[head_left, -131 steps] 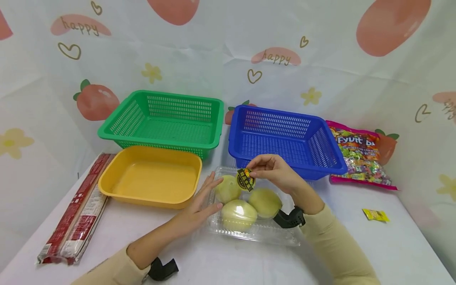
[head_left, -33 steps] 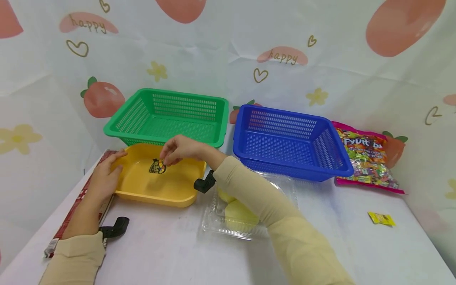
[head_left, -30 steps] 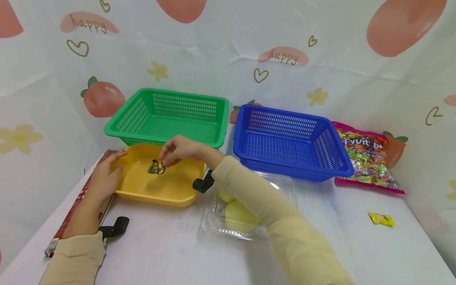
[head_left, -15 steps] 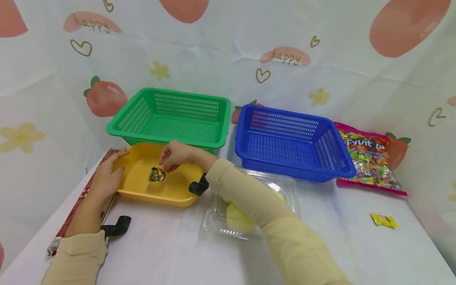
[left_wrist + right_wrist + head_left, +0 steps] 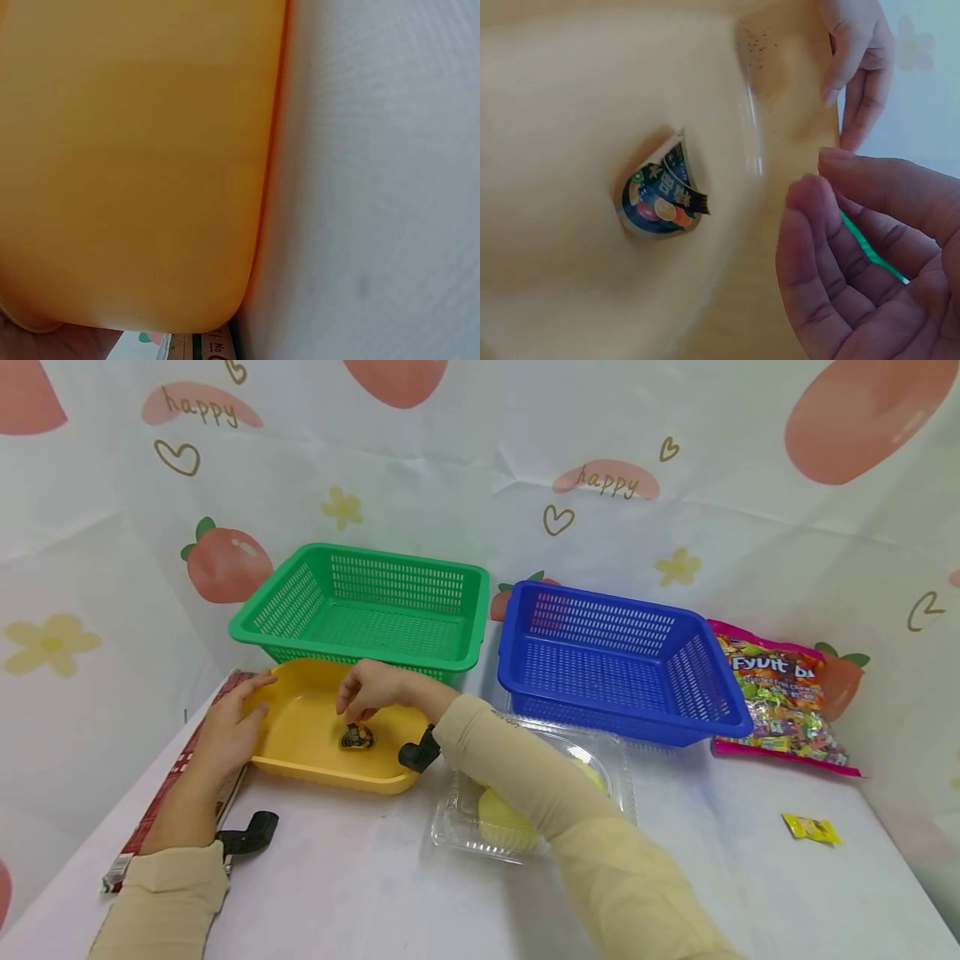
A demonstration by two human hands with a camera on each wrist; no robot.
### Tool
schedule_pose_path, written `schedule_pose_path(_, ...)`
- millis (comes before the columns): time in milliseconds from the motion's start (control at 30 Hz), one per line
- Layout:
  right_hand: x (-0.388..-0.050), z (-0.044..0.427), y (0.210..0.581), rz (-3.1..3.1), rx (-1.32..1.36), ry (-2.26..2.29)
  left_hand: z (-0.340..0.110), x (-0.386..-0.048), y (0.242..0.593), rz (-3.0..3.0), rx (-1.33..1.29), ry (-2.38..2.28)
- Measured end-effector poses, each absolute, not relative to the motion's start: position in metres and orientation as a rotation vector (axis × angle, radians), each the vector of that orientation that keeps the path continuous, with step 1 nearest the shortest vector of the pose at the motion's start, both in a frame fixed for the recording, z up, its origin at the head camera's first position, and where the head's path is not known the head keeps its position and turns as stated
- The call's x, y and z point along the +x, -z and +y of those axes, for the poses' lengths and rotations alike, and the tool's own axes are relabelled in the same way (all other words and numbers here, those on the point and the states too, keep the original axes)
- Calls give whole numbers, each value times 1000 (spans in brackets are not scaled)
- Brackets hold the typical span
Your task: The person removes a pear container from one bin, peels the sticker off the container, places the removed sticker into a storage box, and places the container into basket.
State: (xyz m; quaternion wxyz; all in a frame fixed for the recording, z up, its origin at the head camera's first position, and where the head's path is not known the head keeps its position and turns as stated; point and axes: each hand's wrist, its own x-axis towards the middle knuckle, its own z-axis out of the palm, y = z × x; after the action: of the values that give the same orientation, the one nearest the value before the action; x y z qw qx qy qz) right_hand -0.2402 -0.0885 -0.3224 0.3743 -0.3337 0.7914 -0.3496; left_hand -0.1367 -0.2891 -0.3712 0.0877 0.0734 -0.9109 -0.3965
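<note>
At the left end of the yellow basin [image 5: 315, 767], my left hand [image 5: 225, 731] grips the rim; in the right wrist view that hand [image 5: 861, 56] has its thumb inside and fingers outside. My right hand [image 5: 378, 687] hovers over the basin with loosely bent fingers and holds nothing. Below its fingertips a dark sticker [image 5: 356, 737] with fruit pictures lies on the basin floor, its edges curled up. The right wrist view shows the sticker [image 5: 660, 199] apart from my right hand [image 5: 870, 270].
Behind stand a green basket [image 5: 375, 652] and a blue basket [image 5: 622, 722]. A clear clamshell box [image 5: 480, 847] with pale yellow fruit lies partly under my right forearm. Red packets [image 5: 168, 793] lie at left; a candy bag [image 5: 783, 702] and a small yellow packet [image 5: 812, 828] at right.
My right hand carried the sticker from over the fruit box into the basin and let it go. My left hand moved from the box to the basin's rim.
</note>
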Motion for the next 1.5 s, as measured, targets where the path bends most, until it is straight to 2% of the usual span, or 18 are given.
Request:
schedule_pose_path(500, -247, -77, 320, 1928, -852, 872, -289, -137, 371, -2702, 213, 1186)
schedule_pose_path(800, -243, -62, 306, 1897, -997, 766, -288, -138, 373, -2710, 218, 1196)
schedule_pose_path(1267, -248, 2, 287, 1846, -1069, 831, -290, -138, 373, -2749, 127, 1165)
schedule_pose_path(1500, -244, 38, 274, 1847, -1056, 896, -288, -133, 356, -2740, 22, 1034)
